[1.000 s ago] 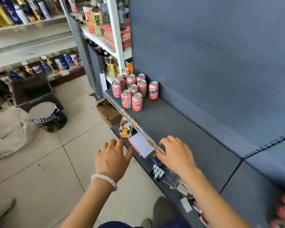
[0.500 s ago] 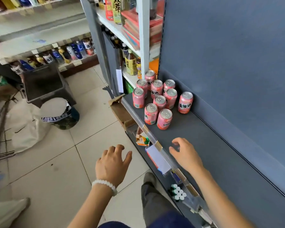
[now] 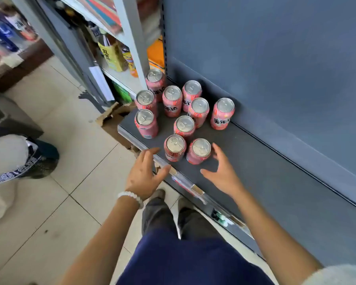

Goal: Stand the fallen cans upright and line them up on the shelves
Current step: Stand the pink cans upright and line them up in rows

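I see ten pink cans (image 3: 185,125) upright, bunched at the shelf's (image 3: 255,171) left end. My left hand (image 3: 143,175) and right hand (image 3: 222,171) flank the front two, grip wide, empty. Smooth, probably full cans: hold mid-wall.

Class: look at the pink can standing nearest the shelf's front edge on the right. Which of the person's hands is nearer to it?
The right hand: its fingertips reach the pink can on its right side. The left hand hovers over the shelf edge, beyond the neighbouring can.
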